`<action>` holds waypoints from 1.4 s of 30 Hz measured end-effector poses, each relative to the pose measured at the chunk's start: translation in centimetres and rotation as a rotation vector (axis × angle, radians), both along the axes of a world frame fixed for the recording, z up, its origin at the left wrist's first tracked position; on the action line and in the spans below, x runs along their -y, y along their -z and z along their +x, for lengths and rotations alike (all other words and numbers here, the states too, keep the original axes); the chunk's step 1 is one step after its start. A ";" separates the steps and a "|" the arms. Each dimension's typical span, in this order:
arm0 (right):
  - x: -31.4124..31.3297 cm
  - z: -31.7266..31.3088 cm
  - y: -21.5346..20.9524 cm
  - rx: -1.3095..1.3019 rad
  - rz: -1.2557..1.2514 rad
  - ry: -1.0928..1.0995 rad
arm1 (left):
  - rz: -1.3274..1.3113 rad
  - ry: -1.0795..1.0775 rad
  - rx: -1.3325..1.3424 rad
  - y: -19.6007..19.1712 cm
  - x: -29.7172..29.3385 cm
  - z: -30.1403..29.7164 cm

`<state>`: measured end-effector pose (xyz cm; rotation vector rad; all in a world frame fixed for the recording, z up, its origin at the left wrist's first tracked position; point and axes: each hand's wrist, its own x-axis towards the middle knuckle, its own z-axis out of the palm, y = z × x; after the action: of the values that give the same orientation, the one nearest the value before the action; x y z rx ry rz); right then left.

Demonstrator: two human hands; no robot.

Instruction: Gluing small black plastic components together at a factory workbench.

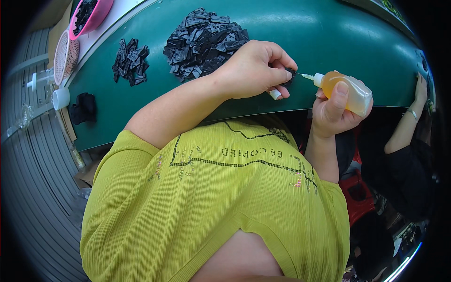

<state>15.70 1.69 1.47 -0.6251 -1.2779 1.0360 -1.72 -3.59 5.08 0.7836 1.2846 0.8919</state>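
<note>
My left hand (pixel 263 70) is closed on a small black plastic part (pixel 290 76), mostly hidden by the fingers, over the green table (pixel 324 28). White tape or a finger cover wraps one of its fingertips. In my right hand (pixel 336 110) is a clear squeeze bottle (pixel 350 94) of amber liquid, tilted with its thin needle tip pointing left. The needle reaches the black part or ends just beside it; I cannot tell which. Just beyond my left forearm lies a large heap of flat black plastic parts (pixel 202 42).
A smaller pile of black parts (pixel 130 62) lies left of the heap. Further left are a black cloth (pixel 83 108), a white cup (pixel 61 98), a pink basket (pixel 66 56) and a pink bowl (pixel 96 21) holding dark pieces. Another person's arm (pixel 406 120) rests at the table's right end.
</note>
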 end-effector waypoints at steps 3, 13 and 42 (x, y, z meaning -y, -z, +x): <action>0.1 -0.1 -0.1 -0.004 0.000 0.008 | 0.004 0.004 -0.005 0.0 0.0 0.1; -0.2 0.6 -0.1 -0.065 -0.087 0.006 | 0.006 -0.017 -0.005 -0.2 0.1 0.2; -0.9 0.3 -1.1 -0.251 -0.241 -0.043 | -0.012 -0.044 -0.004 -0.1 -0.2 0.0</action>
<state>16.04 2.60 2.54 -0.6286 -0.9589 1.2740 -1.67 -3.35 5.20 0.7498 1.3140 0.9175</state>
